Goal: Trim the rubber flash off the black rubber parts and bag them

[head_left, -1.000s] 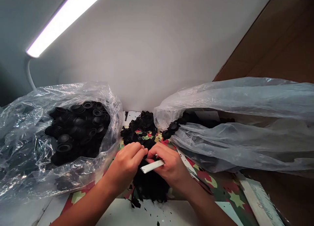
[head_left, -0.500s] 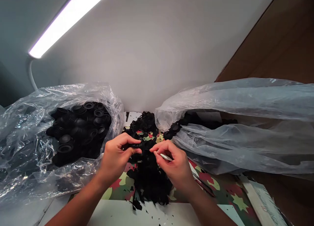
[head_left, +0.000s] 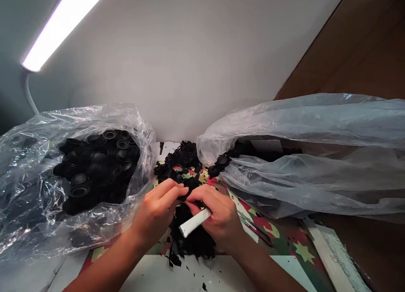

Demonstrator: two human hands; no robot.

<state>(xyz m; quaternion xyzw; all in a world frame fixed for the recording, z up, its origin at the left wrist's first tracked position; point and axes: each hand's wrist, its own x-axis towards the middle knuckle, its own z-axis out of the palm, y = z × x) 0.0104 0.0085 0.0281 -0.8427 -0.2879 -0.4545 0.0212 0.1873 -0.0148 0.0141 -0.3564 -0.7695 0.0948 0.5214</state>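
My left hand [head_left: 160, 209] is closed in a pinch at a black rubber part [head_left: 190, 183], which the fingertips mostly cover. Right beside it, my right hand [head_left: 220, 214] has its thumb and forefinger at the same spot. A flat, white-handled tool [head_left: 195, 223] is gripped in that hand, its end pointing down and left; the working tip is hidden. Beneath both hands lies a heap of thin black rubber scraps [head_left: 193, 239].
At left, a clear plastic bag [head_left: 28, 190] holds ribbed black rubber parts [head_left: 98, 167]. Another plastic bag [head_left: 268, 178] with black parts lies at right, by a cardboard panel [head_left: 357, 51]. Tweezers-like metal tools [head_left: 257, 231] rest on the patterned table cover [head_left: 284, 237]. A lamp [head_left: 63, 28] shines above.
My hands have come together, fingertips nearly touching. The right hand has turned, so the white handle now points toward me at lower left. The view has shifted slightly.
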